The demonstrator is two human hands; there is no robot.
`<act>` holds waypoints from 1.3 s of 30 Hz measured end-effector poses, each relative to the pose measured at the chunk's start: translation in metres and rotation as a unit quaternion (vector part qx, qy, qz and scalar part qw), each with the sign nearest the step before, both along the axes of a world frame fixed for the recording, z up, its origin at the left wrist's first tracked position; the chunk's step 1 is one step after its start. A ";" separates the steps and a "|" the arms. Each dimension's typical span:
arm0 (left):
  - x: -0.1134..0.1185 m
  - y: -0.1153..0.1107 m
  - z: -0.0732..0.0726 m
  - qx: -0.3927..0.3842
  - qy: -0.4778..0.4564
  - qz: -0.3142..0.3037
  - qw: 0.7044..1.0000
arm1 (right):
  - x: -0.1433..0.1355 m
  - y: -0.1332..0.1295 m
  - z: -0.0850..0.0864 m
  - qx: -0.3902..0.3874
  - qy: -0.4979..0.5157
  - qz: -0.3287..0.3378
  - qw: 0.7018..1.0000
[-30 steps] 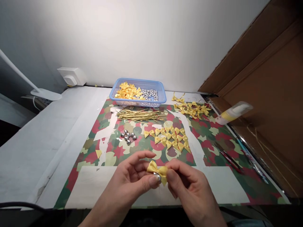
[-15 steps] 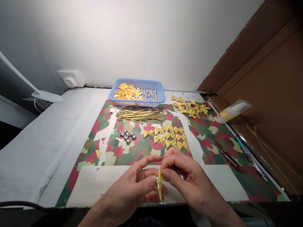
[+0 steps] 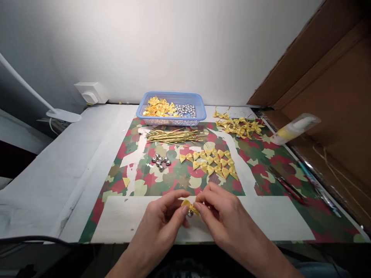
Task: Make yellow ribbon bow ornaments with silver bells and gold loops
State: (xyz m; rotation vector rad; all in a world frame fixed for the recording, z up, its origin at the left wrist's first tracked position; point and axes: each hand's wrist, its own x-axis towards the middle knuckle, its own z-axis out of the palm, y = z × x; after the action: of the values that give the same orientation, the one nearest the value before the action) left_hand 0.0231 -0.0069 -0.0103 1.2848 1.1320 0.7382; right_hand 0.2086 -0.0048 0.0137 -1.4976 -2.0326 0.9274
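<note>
Between my two hands, over the white strip at the front of the table, is a yellow ribbon bow (image 3: 187, 202) with a small silver bell (image 3: 190, 213) at its middle. My left hand (image 3: 164, 220) pinches the bow's left side between thumb and fingers. My right hand (image 3: 222, 216) pinches its right side; the fingertips partly cover the bow, and I cannot make out a wire there. Beyond my hands lie rows of yellow bows (image 3: 213, 164). To their left sits a small cluster of loose silver bells (image 3: 161, 162).
A bundle of gold twist ties (image 3: 174, 136) lies behind the bells. Further back stands a blue basket (image 3: 174, 121) with yellow ribbon pieces and bells. Bows with ties (image 3: 240, 127) are piled at the back right, near a bottle (image 3: 295, 129). Tweezers (image 3: 286, 185) lie at the right.
The bow has turned from edge-on to facing me, so its bell now shows in front. Both hands have tilted it and stay pinched on it. The view has shifted slightly.
</note>
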 end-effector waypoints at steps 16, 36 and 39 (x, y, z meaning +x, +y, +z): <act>-0.002 0.019 -0.012 0.215 0.214 0.015 0.953 | -0.012 0.021 -0.028 -0.007 -0.065 -0.014 0.998; 0.007 0.163 0.000 0.293 0.483 -0.009 0.825 | 0.000 0.017 -0.054 0.173 0.238 -0.120 0.948; 0.005 0.166 -0.007 0.293 0.480 -0.005 0.827 | 0.001 0.015 -0.057 0.185 0.251 -0.136 0.940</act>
State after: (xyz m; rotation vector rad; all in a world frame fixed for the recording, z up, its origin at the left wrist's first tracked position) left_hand 0.0281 0.1590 -0.0171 2.3290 1.7562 0.4056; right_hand 0.2099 0.0106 -0.0431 -1.1515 -1.4827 0.6785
